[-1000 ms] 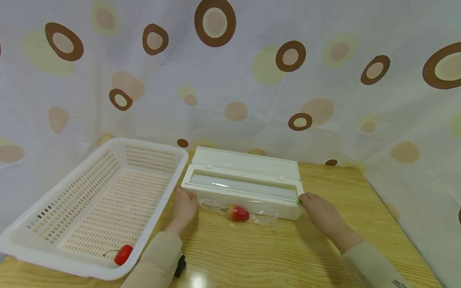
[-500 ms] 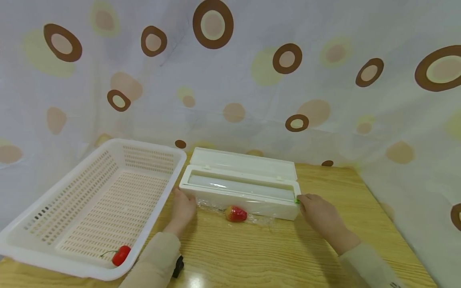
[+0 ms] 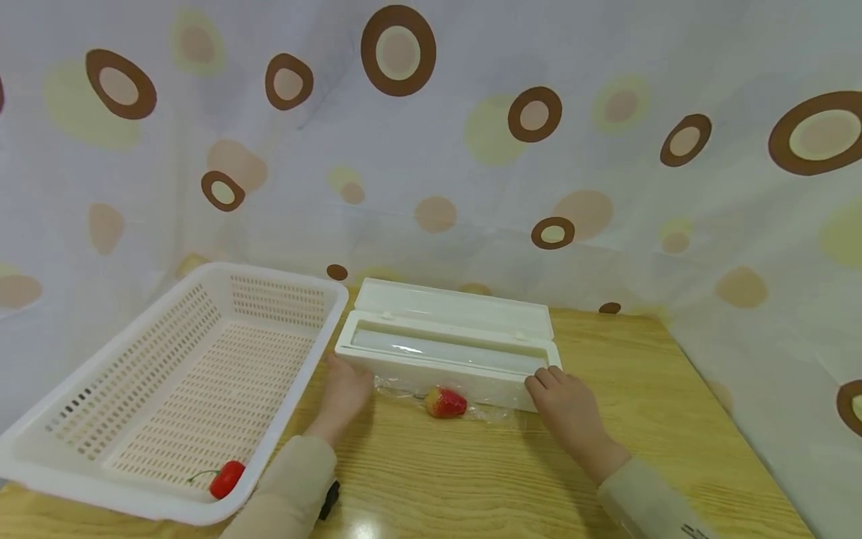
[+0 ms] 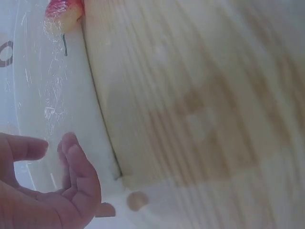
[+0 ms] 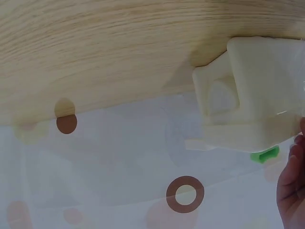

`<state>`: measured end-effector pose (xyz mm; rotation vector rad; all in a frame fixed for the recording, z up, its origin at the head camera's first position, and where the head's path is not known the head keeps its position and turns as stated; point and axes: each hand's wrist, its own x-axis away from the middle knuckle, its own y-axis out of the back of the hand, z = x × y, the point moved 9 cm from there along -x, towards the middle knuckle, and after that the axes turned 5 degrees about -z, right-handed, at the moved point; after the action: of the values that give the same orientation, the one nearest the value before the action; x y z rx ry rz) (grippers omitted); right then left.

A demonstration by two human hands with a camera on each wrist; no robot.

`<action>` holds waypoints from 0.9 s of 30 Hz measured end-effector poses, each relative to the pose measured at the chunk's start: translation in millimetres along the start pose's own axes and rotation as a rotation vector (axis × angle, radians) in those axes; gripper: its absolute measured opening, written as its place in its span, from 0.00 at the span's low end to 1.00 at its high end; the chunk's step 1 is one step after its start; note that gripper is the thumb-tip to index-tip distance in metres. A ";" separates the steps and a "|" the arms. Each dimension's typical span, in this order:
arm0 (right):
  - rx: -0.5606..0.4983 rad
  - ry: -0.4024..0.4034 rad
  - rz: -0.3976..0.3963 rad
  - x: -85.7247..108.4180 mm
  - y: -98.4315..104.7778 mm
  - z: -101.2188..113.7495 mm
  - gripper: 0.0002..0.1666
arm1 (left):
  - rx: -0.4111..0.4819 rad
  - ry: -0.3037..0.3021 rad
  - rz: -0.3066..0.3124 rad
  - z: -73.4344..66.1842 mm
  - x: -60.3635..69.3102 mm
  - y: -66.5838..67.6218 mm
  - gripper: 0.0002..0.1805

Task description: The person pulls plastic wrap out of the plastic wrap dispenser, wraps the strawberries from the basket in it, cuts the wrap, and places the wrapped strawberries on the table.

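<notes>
A white cling film box (image 3: 431, 378) stands with its lid (image 3: 458, 308) raised, a film roll (image 3: 447, 350) inside. Below its front edge lies a red and yellow toy fruit (image 3: 446, 403), among clear film (image 3: 494, 413) that hangs from the box. My left hand (image 3: 345, 397) holds the box's left front corner; in the left wrist view its thumb and curled fingers are at that end. My right hand (image 3: 569, 412) grips the front edge near the right end, fingers over the top. A green slider (image 5: 265, 154) shows just beyond these fingers in the right wrist view.
A white slotted basket (image 3: 306, 389) stands at the left, close to my left forearm. In its near right corner lies a red toy cherry (image 3: 227, 479) with a green stem. A patterned sheet (image 3: 431, 135) hangs behind the wooden table (image 3: 458, 486).
My right hand has moved left along the box's front edge, away from the right end where the green slider showed. My left hand stays at the left corner.
</notes>
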<state>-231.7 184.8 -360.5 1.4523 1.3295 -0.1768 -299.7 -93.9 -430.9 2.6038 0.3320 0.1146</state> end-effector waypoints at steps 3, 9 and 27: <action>-0.032 0.013 0.031 6.4 -5.3 3.3 0.10 | -0.073 -0.018 0.033 0.6 1.9 -0.4 0.44; -0.043 0.034 0.168 23.1 -19.5 10.7 0.15 | -0.182 -0.099 0.062 5.3 4.1 -2.0 0.26; -0.073 -0.143 0.460 -3.9 -43.1 32.8 0.14 | -0.085 -0.285 0.170 -17.4 13.0 -23.4 0.15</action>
<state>-249.1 147.4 -395.8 1.6101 0.8520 0.0684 -294.7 -62.6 -427.2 2.5157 0.0043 -0.1792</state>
